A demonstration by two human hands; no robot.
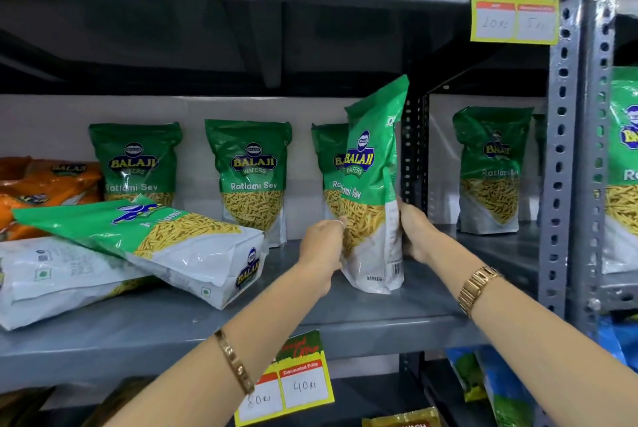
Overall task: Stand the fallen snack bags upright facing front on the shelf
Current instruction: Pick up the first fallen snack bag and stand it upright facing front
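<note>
1. Left hand (321, 247) and right hand (416, 237) clamp the held bag (371, 192) between them, its base on the shelf (345, 319)
2. Square its tilted face frontward before letting go
3. Fallen bags (172, 243) lie left of both hands

The held bag (373, 185) covers most of the bag behind it (328, 164), leaving only its left strip visible. The orange packs (41, 185) at the shelf's (310, 316) left end run off the picture's edge. The price tag (514, 12) handwriting above is too faint to read surely.
</note>
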